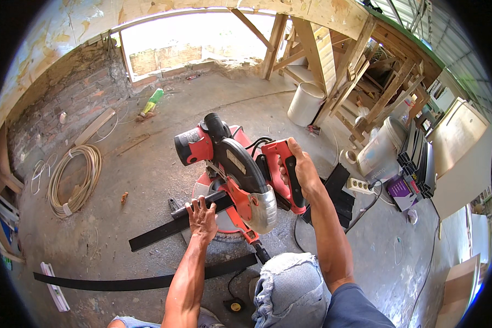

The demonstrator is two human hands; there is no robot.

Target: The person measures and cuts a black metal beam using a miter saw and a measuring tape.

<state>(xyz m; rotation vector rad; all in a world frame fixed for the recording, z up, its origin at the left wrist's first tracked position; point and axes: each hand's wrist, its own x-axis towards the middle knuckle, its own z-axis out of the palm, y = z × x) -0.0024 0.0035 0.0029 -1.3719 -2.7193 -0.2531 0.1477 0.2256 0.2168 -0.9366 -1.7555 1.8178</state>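
In the middle of the view stands a red and black miter saw (238, 169) on the concrete floor. My right hand (300, 172) is wrapped round its red handle (281, 164). A long black bar (161, 232) lies across the saw base, its left end sticking out past it. My left hand (203, 218) grips the bar near the fence, fingers curled over it, left of the blade guard (263, 210). The blade's lower edge is hidden behind the guard. A second, longer black strip (147, 282) lies on the floor in front of the saw.
A tape measure (234, 305) and a white spirit level (54, 287) lie near me. Coiled hose (75, 180) is at left. On the right are a power strip (361, 186), loose cables, black profiles (418, 158) and a white bucket (382, 145).
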